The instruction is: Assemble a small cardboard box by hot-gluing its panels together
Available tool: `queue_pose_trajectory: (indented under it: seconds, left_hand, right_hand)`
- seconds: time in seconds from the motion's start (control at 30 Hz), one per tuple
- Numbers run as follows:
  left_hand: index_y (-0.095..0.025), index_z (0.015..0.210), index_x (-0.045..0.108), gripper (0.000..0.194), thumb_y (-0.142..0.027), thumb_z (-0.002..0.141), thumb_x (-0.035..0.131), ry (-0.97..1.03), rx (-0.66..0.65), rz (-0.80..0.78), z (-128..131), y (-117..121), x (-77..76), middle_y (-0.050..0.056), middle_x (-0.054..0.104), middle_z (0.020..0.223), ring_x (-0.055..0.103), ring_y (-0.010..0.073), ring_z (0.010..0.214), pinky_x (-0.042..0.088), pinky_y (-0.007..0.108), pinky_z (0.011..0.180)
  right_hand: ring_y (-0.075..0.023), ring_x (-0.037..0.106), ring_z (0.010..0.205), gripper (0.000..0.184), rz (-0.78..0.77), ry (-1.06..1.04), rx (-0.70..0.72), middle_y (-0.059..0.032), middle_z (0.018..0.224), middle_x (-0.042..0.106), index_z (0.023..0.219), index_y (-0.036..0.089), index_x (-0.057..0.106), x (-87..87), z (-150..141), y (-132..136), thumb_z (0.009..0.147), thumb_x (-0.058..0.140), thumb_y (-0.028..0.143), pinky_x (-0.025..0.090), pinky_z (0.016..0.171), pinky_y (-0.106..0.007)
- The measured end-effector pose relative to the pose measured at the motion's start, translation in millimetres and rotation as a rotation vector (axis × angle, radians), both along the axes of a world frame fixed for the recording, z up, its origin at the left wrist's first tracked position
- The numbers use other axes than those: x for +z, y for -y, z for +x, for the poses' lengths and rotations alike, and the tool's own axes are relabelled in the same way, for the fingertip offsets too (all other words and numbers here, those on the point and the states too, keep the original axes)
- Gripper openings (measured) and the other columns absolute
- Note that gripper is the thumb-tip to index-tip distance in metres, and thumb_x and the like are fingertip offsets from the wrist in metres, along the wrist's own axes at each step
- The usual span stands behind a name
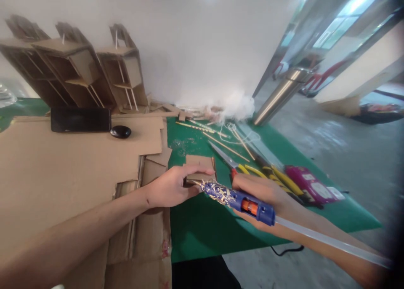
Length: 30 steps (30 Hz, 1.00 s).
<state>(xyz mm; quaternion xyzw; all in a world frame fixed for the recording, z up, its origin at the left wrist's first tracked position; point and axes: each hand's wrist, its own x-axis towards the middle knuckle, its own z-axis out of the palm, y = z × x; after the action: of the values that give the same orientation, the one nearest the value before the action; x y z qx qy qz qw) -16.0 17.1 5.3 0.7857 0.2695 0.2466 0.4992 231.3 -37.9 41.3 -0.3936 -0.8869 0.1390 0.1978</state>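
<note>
My right hand [259, 192] grips a blue hot glue gun [235, 199] with an orange part inside and a long clear glue stick [328, 239] sticking out of its back. The gun's nozzle points left, to a small cardboard piece [199, 161] above the green table. Around that piece my left hand [175, 185] is closed, thumb below and index finger along its top. The gun hides part of the cardboard, so I cannot tell whether the nozzle touches it.
Scissors [225, 154], yellow-handled pliers [254, 171] and a purple box [312, 185] lie at right on the green table [205, 238]. Thin sticks [225, 146], white fluff [236, 107] and a steel bottle [280, 97] are behind. Cardboard sheets [63, 167], a phone [81, 119], a mouse [120, 132] and cardboard structures [121, 74] occupy the left.
</note>
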Motion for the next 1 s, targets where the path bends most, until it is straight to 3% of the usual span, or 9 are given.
queue_pose_trajectory:
  seconds: [0.57, 1.0]
  left_hand:
    - [-0.021, 0.131, 0.060, 0.040, -0.016, 0.091, 0.058, -0.042, 0.013, -0.049, -0.4, 1.1, 3.4, 0.005, 0.070, 0.127, 0.067, 0.0219, 0.116, 0.055, 0.033, 0.097]
    - [-0.025, 0.131, 0.061, 0.040, -0.018, 0.092, 0.058, -0.079, 0.021, -0.024, 0.1, 1.1, 4.9, 0.003, 0.069, 0.128, 0.070, 0.0201, 0.106, 0.057, 0.029, 0.087]
  right_hand:
    - [-0.0154, 0.048, 0.058, 0.019, -0.002, 0.006, -0.024, 0.0004, 0.069, 0.050, 0.077, 0.024, 0.040, 2.3, 4.4, 3.9, 0.085, 0.055, 0.016, 0.036, 0.052, -0.028]
    - [-0.0147, 0.047, 0.060, 0.016, 0.009, -0.029, -0.026, 0.0010, 0.070, 0.048, 0.078, 0.023, 0.044, 4.8, 5.7, 5.4, 0.086, 0.055, 0.016, 0.038, 0.054, -0.027]
